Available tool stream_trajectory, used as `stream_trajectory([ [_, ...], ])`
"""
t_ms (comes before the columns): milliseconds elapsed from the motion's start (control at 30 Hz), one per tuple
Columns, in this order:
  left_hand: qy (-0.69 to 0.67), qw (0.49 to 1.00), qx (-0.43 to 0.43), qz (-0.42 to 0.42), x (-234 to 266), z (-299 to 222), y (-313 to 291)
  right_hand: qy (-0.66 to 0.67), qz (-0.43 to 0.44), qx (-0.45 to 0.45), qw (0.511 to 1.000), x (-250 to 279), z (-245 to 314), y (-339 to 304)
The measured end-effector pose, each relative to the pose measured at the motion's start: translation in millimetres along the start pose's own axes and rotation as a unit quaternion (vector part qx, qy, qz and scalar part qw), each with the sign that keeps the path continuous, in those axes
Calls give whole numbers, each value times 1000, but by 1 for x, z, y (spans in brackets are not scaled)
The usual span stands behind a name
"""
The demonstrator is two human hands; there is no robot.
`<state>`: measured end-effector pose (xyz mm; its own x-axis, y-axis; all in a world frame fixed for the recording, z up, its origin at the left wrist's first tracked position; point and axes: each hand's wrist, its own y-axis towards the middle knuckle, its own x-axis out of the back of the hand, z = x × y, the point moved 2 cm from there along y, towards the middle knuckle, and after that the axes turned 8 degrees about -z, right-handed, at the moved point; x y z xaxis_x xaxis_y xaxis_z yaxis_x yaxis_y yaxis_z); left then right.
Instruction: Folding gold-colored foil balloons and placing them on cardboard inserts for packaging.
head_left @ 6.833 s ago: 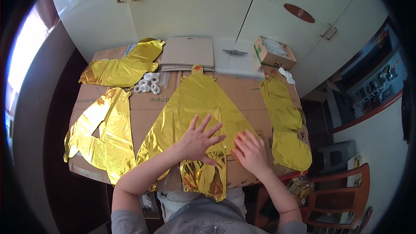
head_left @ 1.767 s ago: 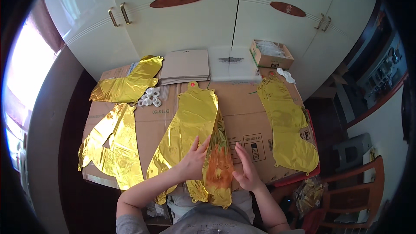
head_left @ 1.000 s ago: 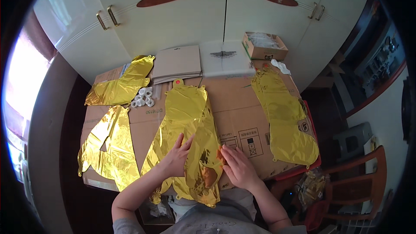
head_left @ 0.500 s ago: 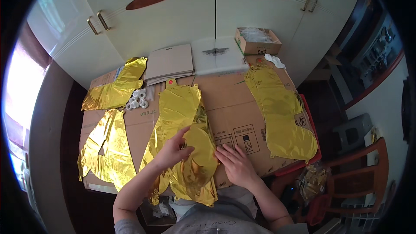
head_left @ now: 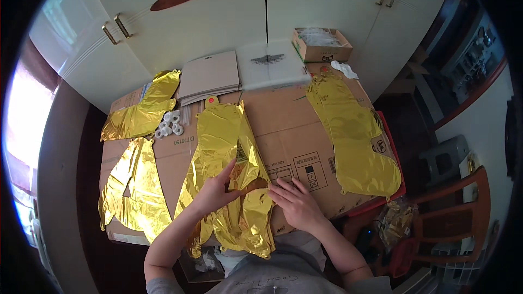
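Note:
A flat, creased gold foil balloon (head_left: 218, 130) lies in front of me at the middle of the cardboard-covered table, with a red spot on its top tab. My left hand (head_left: 217, 190) rests on it, thumb and index finger spread apart over the foil. At the balloon's right edge, the fingertips of my right hand (head_left: 294, 202) close on a fold of foil; its thumb is mostly hidden. Another gold foil balloon (head_left: 131, 182), with a triangular opening, lies to the left, and a gold foil balloon (head_left: 144, 111) sits behind it. A long one (head_left: 357, 144) lies at the right.
White ribbon-like rolls (head_left: 169, 125) cluster beside grey-brown boards (head_left: 210, 79). An open box (head_left: 327, 53) of clear plastic stands at the back by the cabinet (head_left: 218, 16). A wooden chair (head_left: 447, 220) and a bag of gold foil (head_left: 395, 220) are at the lower right.
The rounded foil bulge between my hands has flattened into a creased flap, with a dark gap beside it. Both hands stay nearly in place. The view has shifted slightly.

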<state>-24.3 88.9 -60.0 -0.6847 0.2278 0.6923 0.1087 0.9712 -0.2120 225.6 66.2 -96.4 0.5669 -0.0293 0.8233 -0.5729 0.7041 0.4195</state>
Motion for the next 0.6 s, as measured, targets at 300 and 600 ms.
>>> stream_trajectory([
  [300,11,1000,-21,-4,-3,7,2,5,0,-4,1000,0,0,-1],
  [600,43,999,-9,-30,4,-4,2,-18,8,15,1000,1,2,-4],
])
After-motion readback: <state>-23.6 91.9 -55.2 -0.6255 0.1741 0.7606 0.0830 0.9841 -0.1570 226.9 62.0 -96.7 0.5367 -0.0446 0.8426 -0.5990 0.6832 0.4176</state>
